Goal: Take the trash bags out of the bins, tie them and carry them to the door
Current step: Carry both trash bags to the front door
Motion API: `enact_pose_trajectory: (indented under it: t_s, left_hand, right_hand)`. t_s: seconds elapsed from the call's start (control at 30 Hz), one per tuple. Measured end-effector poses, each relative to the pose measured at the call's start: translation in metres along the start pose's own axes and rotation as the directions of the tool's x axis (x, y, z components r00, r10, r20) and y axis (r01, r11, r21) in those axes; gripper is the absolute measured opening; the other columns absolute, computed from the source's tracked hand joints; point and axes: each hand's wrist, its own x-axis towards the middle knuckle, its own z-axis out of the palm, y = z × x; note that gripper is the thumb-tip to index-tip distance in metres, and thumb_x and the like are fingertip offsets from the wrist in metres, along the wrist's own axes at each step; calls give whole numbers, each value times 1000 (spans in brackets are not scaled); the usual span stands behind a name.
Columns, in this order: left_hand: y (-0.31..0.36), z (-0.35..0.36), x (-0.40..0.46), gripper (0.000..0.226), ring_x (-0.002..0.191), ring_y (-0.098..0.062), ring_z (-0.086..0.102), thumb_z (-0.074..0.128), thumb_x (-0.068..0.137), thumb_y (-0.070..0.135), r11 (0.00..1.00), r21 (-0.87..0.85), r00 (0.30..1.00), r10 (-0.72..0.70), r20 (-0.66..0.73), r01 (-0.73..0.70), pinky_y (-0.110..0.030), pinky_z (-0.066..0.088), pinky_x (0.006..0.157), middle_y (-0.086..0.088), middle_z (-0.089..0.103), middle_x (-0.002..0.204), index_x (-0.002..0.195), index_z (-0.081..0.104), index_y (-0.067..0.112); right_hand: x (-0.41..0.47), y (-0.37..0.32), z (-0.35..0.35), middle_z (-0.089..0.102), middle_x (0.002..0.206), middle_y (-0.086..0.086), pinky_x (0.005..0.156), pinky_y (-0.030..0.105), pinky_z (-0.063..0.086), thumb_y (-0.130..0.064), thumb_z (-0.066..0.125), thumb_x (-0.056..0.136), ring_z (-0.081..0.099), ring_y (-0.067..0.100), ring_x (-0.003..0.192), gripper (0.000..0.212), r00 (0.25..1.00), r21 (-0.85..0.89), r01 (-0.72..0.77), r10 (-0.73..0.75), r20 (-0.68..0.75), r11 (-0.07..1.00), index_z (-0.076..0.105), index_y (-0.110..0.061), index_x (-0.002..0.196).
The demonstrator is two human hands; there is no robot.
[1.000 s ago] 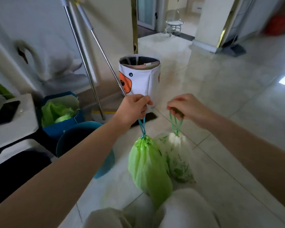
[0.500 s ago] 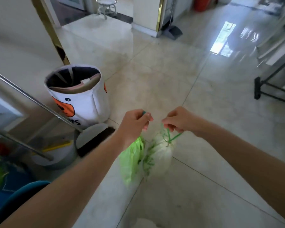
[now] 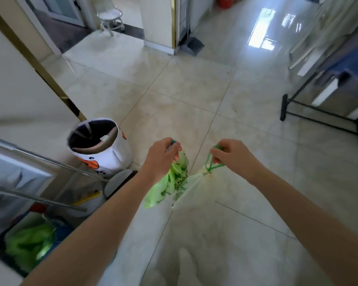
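The left hand (image 3: 163, 153) grips the green bag (image 3: 167, 182); the right hand (image 3: 229, 153) grips the pale bag (image 3: 194, 182). Open tile floor (image 3: 174, 96) ahead, white bin (image 3: 99, 145) hugging the left wall.

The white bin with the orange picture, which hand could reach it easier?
Probably the left hand. The white bin stands on the floor on its side, close by, though that hand already holds a green bag. The right hand is farther off.

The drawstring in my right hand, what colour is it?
Green, seen in the head view: drawstring.
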Motion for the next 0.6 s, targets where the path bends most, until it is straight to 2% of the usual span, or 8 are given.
enact_pose_trajectory:
  t_s: [0.13, 0.23, 0.3, 0.33, 0.43, 0.5, 0.6]
  left_hand:
    - [68, 10, -19, 27, 59, -19, 52, 51, 94, 17, 995, 99, 1000, 20, -24, -18, -41, 45, 61, 4, 57, 58, 68, 58, 20]
    - [104, 22, -27, 24, 56, -19, 52, 50, 94, 20, 990, 133, 998, 54, -27, -50, -38, 47, 61, 0, 58, 59, 73, 60, 11]
    - [122, 34, -31, 25, 53, -15, 50, 49, 96, 21, 971, 221, 995, 95, -23, -88, -19, 41, 52, -1, 57, 59, 78, 60, 7]
    - [129, 41, -31, 26, 52, -14, 48, 49, 96, 21, 955, 274, 992, 123, -23, -112, -16, 37, 49, 0, 56, 59, 79, 60, 6]
    - [139, 63, -27, 27, 53, -18, 47, 49, 97, 22, 905, 383, 981, 194, 12, -184, -22, 36, 51, -8, 56, 61, 78, 56, 3]
    - [144, 81, -21, 28, 51, -17, 44, 49, 97, 22, 885, 415, 977, 202, 65, -211, -23, 35, 50, -9, 55, 61, 77, 54, 3]
    - [153, 111, -9, 27, 49, -11, 42, 48, 98, 22, 831, 474, 957, 237, 169, -290, -21, 31, 46, 0, 49, 58, 76, 51, 7]
  right_hand:
    - [-40, -14, -51, 72, 69, -4, 71, 39, 56, -23, 60, 88, 69, 22, 71, 14, 994, 97, 15, -4, -113, 995, 65, -14, 78]
    - [-63, -14, -80, 66, 65, -8, 54, 23, 41, -23, 59, 90, 50, 5, 50, 18, 979, 151, 18, 14, -206, 988, 66, -12, 78]
    - [-73, -8, -95, 65, 65, -7, 52, 21, 37, -24, 58, 91, 45, 6, 49, 20, 966, 158, 11, 30, -258, 987, 66, -10, 79]
    - [-76, -3, -101, 66, 68, -3, 52, 21, 38, -24, 58, 91, 46, 9, 51, 20, 960, 152, 11, 32, -276, 988, 64, -8, 80]
    - [-81, 15, -119, 66, 74, 10, 57, 28, 41, -26, 56, 91, 51, 17, 60, 24, 944, 107, -13, 47, -328, 994, 58, -5, 81]
    - [-82, 26, -132, 57, 66, 4, 52, 18, 37, -25, 55, 93, 47, 13, 56, 23, 931, 72, -45, 68, -359, 996, 54, -7, 79]
    - [-79, 43, -153, 48, 61, -3, 48, 9, 39, -21, 54, 94, 42, 6, 50, 20, 902, 69, -77, 99, -420, 995, 52, -11, 76]
